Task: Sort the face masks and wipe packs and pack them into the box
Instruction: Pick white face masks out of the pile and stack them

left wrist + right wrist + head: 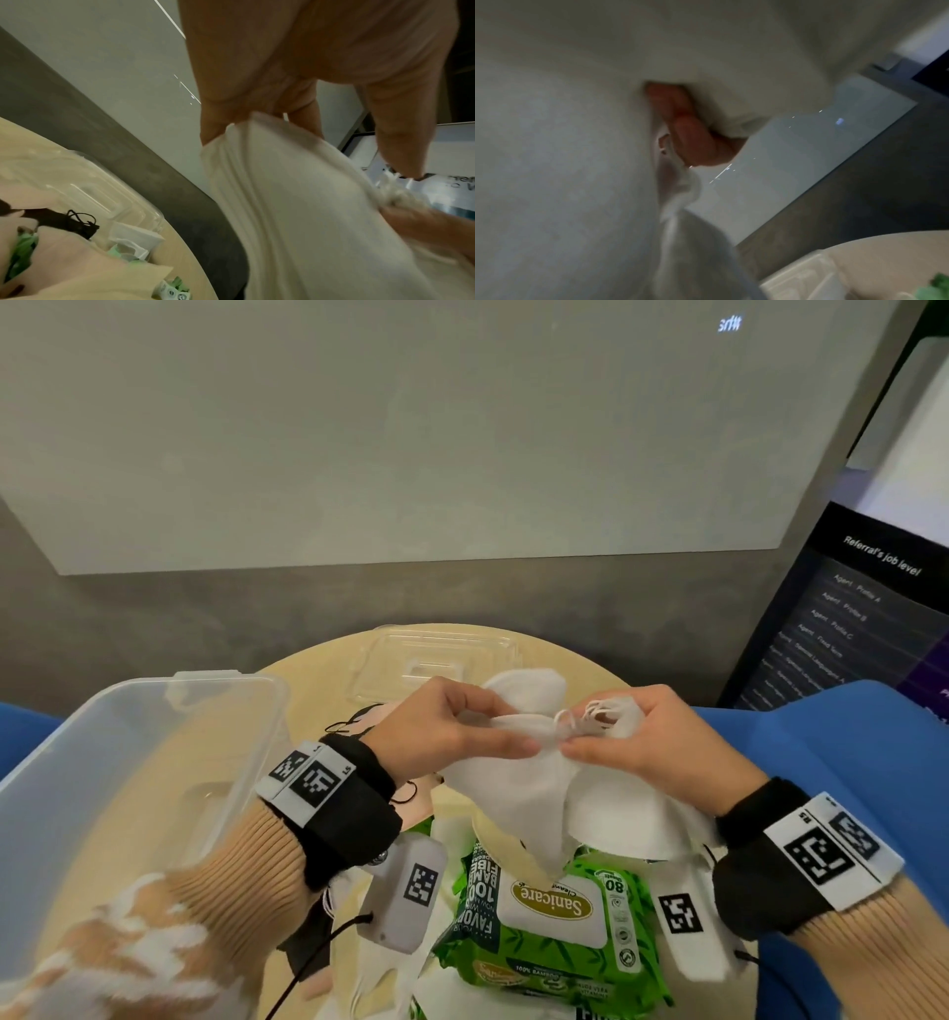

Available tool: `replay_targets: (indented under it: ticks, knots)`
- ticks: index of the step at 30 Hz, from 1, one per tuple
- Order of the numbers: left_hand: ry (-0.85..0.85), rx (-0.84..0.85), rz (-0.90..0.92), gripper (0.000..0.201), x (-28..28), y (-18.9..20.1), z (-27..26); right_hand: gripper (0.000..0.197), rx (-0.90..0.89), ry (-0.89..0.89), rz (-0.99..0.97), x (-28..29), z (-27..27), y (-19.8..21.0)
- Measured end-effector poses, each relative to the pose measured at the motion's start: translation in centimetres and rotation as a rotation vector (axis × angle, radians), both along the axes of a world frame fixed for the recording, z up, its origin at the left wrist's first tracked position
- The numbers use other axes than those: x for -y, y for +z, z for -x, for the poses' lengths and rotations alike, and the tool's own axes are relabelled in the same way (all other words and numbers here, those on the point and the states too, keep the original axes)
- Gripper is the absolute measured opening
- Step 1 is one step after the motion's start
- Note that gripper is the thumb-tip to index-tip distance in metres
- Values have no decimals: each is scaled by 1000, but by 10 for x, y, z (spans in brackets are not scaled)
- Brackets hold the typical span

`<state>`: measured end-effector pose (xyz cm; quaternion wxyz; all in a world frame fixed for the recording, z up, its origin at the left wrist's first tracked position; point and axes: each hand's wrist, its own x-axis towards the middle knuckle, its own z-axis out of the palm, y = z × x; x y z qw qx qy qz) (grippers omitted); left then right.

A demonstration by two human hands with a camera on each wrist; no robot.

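At far left, clear plastic box [128, 762] sits on round wooden table [318, 690], nothing visible inside. Left hand [441, 731] pinches one end of white face masks [518, 788], fingers curled on the fabric, held above the pile. Below them green wipe pack [554, 932] lies flat on the table among more white masks. Clear lid [436, 660] lies behind the hands. Right hand [637, 737] grips the other end, fingers closed around bunched ear loops [590, 716]
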<state>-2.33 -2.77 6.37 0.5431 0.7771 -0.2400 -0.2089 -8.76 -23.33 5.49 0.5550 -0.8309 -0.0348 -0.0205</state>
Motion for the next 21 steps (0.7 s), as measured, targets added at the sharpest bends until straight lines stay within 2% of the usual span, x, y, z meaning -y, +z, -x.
replay_targets:
  ticks: [4, 8, 10, 14, 17, 21]
  knots:
    - [7, 80, 11, 18, 9, -1, 4, 8, 106, -52, -34, -11, -5, 0]
    - [57, 128, 34, 13, 5, -3, 0, 3, 217, -344, -207, 0, -11, -6]
    - [44, 128, 50, 12, 2, -5, -2, 8, 194, -315, -258, 2, -9, -6]
    - [-25, 127, 73, 18, 3, -4, -1, 29, 92, -142, -291, -5, -7, -6]
    - [-28, 124, 116, 11, 6, -5, 0, 34, 97, -138, -335, -8, -9, -8]
    - [52, 150, 249, 9, 6, -7, 0, 36, 113, -153, -420, -13, -7, -12]
